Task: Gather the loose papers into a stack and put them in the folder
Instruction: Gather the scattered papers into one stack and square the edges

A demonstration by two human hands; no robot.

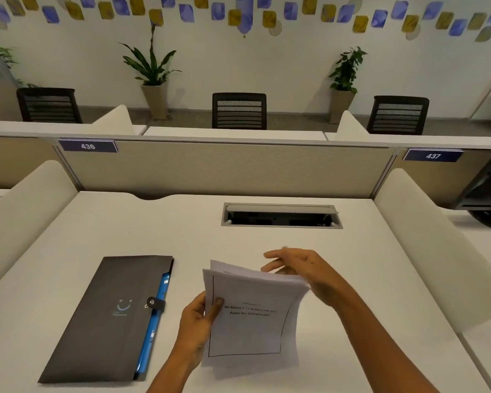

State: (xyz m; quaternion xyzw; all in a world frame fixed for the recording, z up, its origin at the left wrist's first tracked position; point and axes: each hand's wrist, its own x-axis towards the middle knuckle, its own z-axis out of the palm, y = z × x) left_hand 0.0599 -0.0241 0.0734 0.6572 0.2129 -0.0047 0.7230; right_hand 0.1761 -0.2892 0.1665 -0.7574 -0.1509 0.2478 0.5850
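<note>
A stack of white printed papers (250, 327) is held above the white desk (352, 279), its top sheet showing a framed title. My left hand (197, 321) grips the stack's left edge, thumb on the front page. My right hand (301, 268) is at the stack's upper right corner, fingers spread and touching the top edges of the sheets. A dark grey folder (108, 316) lies shut on the desk to the left of the papers, with a snap strap on its right edge and blue inner pockets showing there.
A cable hatch (281, 215) is sunk in the desk behind the papers. Cream side dividers (425, 236) flank the desk on both sides, and a beige partition (224, 168) closes the back. Chairs and potted plants stand beyond.
</note>
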